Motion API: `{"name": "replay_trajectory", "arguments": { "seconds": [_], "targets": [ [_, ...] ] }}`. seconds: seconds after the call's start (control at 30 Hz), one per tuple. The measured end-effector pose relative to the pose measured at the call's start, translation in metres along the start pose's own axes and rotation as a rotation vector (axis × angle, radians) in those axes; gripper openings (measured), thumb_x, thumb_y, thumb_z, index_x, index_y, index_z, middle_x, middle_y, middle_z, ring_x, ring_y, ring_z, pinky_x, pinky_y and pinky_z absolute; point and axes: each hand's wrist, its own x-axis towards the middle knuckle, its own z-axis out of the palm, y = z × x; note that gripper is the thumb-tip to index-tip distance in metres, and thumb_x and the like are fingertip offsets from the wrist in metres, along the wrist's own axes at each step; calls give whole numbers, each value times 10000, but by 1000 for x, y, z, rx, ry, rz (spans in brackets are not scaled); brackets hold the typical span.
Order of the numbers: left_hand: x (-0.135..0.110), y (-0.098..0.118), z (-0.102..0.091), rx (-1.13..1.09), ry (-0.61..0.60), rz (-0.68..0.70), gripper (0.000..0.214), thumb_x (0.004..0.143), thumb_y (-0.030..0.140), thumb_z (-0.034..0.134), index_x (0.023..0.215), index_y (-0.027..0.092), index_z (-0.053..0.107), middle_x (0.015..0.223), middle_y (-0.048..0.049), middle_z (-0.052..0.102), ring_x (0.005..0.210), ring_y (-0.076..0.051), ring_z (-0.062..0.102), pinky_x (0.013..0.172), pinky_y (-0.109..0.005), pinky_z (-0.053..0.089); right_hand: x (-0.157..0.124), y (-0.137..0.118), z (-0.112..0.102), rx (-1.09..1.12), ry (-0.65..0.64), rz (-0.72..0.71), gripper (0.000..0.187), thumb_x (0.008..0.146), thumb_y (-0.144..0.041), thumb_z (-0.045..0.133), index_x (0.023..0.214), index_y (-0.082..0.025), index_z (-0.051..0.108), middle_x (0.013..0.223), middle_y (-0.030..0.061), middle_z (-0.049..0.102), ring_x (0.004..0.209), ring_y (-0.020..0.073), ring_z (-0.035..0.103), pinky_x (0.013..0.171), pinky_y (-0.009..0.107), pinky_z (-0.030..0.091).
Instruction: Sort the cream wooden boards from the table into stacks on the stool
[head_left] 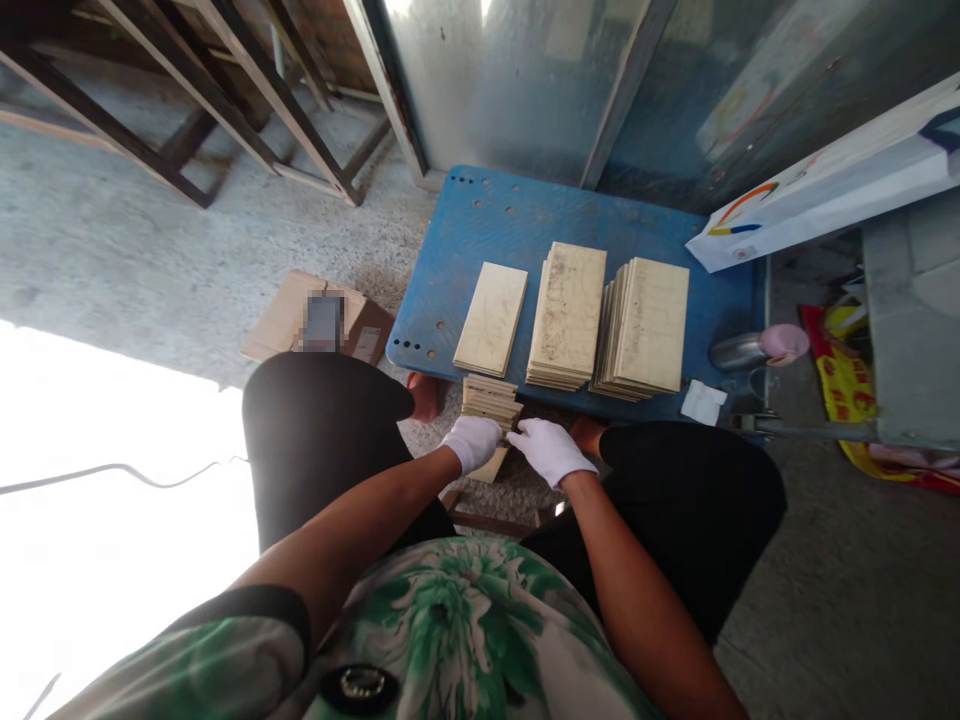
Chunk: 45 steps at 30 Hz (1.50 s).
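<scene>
The stack of boards (491,398) is small and pale tan, with its layered edges showing. It seems slightly tilted, gripped between the left hand (471,440) and right hand (551,448), just beside the blue platform (480,230).

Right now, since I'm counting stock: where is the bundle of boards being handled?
Head view, lower centre: the bundle of boards sits between the left hand and right hand, just below the near edge of the blue platform.
</scene>
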Motion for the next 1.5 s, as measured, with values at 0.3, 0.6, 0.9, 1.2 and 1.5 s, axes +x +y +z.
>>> {"name": "replay_trajectory", "arguments": {
  "seconds": [0.3,0.6,0.9,1.2,1.5],
  "targets": [
    [18,-6,-43,76,370,-119,377,917,465,375,1034,254,666,988,-83,682,937,-239,654,777,-312,478,1,-1,5,28,-6,25,366,920,-445,441,1003,-180,678,1101,124,690,1045,218,615,803,272,386],
    [70,-22,-92,-24,469,-367,812,689,698,561,1274,150,434,1197,-177,550,1113,-330,547,855,-387,450,-4,-7,11,141,7,21,368,902,-422,478,1086,-174,679,1182,133,666,1163,244,580,916,286,402],
    [110,-6,-85,-57,483,-420,1097,598,679,647,1436,139,190,1436,-239,283,1296,-386,339,972,-481,364,-8,-18,12,230,-57,59,477,897,-471,478,1249,-178,610,1209,140,654,1158,250,593,946,304,419],
    [125,-6,-91,-113,423,-512,1200,554,521,744,1483,185,64,1362,-232,312,1209,-396,415,908,-504,419,-11,-27,7,218,-67,65,475,897,-462,486,1257,-180,612,1230,137,643,1197,289,563,996,359,403],
    [118,-18,-100,-171,409,-430,1227,464,477,802,1458,199,139,1301,-214,420,1187,-395,485,896,-455,454,-11,-29,5,221,-76,74,505,894,-469,485,1280,-163,595,1242,148,634,1192,305,566,995,382,416]
  ]
}}
